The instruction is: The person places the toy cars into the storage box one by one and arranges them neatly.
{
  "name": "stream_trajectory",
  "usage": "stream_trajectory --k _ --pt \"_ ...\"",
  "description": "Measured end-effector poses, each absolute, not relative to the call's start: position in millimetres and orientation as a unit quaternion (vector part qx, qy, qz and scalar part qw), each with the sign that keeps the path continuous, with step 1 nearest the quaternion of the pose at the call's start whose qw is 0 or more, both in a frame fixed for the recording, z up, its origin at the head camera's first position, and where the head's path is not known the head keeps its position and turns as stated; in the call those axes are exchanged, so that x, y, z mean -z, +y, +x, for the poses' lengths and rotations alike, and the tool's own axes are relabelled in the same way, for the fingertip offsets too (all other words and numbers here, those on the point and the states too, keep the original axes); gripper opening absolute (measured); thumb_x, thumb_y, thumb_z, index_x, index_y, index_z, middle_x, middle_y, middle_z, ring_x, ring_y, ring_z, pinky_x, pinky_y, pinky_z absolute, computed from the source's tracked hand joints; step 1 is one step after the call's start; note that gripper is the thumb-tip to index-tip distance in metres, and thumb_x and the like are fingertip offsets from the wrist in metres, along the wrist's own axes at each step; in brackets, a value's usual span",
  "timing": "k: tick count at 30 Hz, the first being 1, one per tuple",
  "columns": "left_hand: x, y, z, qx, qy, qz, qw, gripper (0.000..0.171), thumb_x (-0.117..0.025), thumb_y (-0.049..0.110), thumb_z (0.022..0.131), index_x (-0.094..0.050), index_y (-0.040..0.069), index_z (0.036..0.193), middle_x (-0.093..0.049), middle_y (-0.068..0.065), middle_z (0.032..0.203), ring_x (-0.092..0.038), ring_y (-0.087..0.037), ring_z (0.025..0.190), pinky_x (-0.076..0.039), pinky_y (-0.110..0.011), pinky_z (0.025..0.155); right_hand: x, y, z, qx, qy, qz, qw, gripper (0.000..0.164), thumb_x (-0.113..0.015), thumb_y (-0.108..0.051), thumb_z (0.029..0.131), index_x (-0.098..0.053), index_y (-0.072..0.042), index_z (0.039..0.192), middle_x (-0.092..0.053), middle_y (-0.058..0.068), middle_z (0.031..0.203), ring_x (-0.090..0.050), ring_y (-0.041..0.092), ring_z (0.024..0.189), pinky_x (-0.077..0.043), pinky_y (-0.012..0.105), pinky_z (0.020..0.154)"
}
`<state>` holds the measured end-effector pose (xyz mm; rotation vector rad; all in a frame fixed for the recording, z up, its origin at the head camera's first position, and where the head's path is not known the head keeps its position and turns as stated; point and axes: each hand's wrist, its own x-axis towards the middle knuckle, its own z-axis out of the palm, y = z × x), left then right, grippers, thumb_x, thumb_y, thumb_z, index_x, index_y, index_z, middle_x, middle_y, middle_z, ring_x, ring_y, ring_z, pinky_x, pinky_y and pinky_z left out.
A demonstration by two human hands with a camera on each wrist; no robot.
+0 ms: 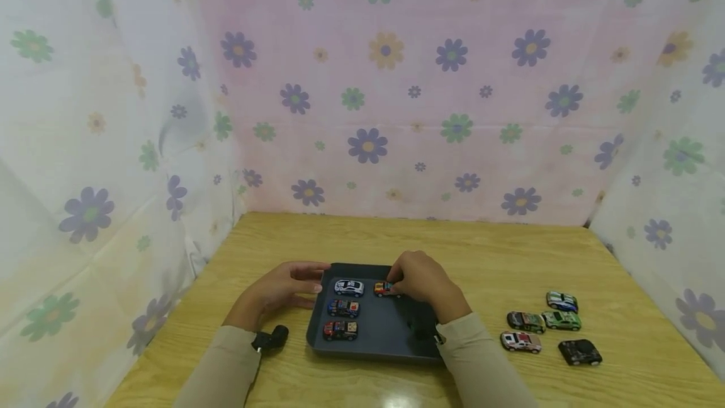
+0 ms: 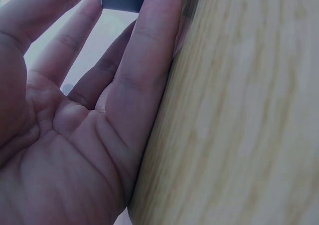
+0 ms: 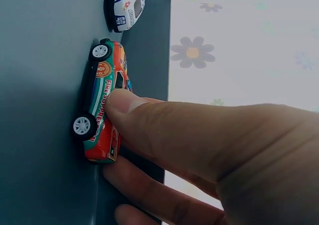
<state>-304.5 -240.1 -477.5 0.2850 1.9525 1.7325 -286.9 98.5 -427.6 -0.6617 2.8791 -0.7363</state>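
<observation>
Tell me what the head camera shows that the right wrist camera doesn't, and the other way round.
Only the head view: the wooden table, five loose cars on it to the right of the tray, two darker cars inside the tray, and the person's sleeves.

Only the right wrist view: readable lettering, partly covered, on the side of the red and green car.

Both: the right hand holding that car, the white car, part of the tray and the flowered backdrop.

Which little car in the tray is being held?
The red-and-green car: the right hand pinches it. The other three cars stand untouched in a column along the left of the tray.
</observation>
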Motion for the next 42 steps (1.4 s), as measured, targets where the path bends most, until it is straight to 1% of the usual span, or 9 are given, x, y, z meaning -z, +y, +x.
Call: stream_trajectory --k 4,9,14,20,25,30,37,42 --pt "476.2 -242.1 -304.2 -0.638 0.721 0.105 0.25 0.058 -0.074 0.012 0.097 -0.053 0.013 0.151 -0.047 -0.02 0.157 -0.065 -0.031 0.123 -0.061 -0.048 0.095 427.0 96.3 -288.7 0.237 0.944 -0.224 0.043 0.008 -0.084 -0.015 0.088 -0.084 -0.017 0.095 -0.078 -0.004 0.092 -0.068 0.01 0.076 -0.061 0.038 0.073" --pt "476.2 -243.8 -305.5 -0.634 0.726 0.102 0.246 0.059 -0.075 0.013 0.095 -0.054 0.013 0.151 -0.049 -0.019 0.155 -0.066 -0.03 0.121 -0.061 -0.048 0.094 428.4 95.0 -291.0 0.231 0.946 -0.222 0.043 0.008 -0.084 -0.017 0.088 -0.084 -0.019 0.095 -0.078 -0.006 0.091 -0.068 0.01 0.077 -0.061 0.038 0.074" --pt "477.3 -243.1 -306.1 -0.636 0.723 0.104 0.249 0.06 -0.076 0.013 0.095 -0.054 0.012 0.151 -0.05 -0.02 0.155 -0.067 -0.031 0.121 -0.061 -0.049 0.094 425.3 96.5 -288.5 0.237 0.946 -0.216 0.048 0.009 -0.084 -0.016 0.088 -0.084 -0.018 0.097 -0.077 -0.006 0.092 -0.068 0.012 0.079 -0.061 0.039 0.074" --pt "478.6 -241.9 -305.0 -0.636 0.72 0.105 0.256 0.061 -0.075 0.014 0.095 -0.053 0.012 0.152 -0.047 -0.02 0.157 -0.066 -0.031 0.123 -0.06 -0.049 0.095 418.5 99.4 -283.9 0.244 0.946 -0.21 0.047 0.015 -0.083 -0.017 0.089 -0.083 -0.016 0.104 -0.078 -0.005 0.097 -0.071 0.016 0.088 -0.061 0.041 0.08" --pt "478.0 -239.0 -307.2 -0.632 0.721 0.108 0.261 0.06 -0.074 0.013 0.096 -0.053 0.013 0.152 -0.046 -0.02 0.158 -0.065 -0.031 0.124 -0.06 -0.049 0.096 414.0 103.7 -281.7 0.245 0.946 -0.207 0.043 0.017 -0.083 -0.017 0.089 -0.083 -0.017 0.106 -0.079 -0.005 0.099 -0.071 0.015 0.09 -0.061 0.041 0.082" --pt "477.4 -237.7 -306.6 -0.629 0.725 0.108 0.259 0.059 -0.075 0.014 0.096 -0.053 0.012 0.151 -0.045 -0.021 0.158 -0.065 -0.03 0.123 -0.061 -0.049 0.095 407.7 111.1 -279.6 0.244 0.945 -0.214 0.028 0.019 -0.083 -0.018 0.089 -0.082 -0.017 0.108 -0.078 -0.005 0.103 -0.071 0.015 0.092 -0.061 0.04 0.083" --pt "476.6 -237.8 -305.8 -0.631 0.728 0.102 0.248 0.061 -0.076 0.014 0.094 -0.054 0.012 0.151 -0.046 -0.022 0.157 -0.066 -0.029 0.121 -0.061 -0.049 0.093 394.2 124.8 -275.0 0.227 0.95 -0.214 0.007 0.018 -0.082 -0.02 0.09 -0.082 -0.018 0.107 -0.077 -0.007 0.101 -0.07 0.012 0.091 -0.06 0.038 0.08" --pt "477.6 -238.8 -307.1 -0.625 0.732 0.111 0.247 0.061 -0.076 0.014 0.095 -0.054 0.011 0.151 -0.047 -0.022 0.156 -0.067 -0.03 0.121 -0.061 -0.049 0.093 388.4 136.9 -269.1 0.232 0.948 -0.219 0.0 0.015 -0.082 -0.02 0.09 -0.082 -0.022 0.106 -0.077 -0.008 0.102 -0.071 0.01 0.091 -0.06 0.035 0.078"
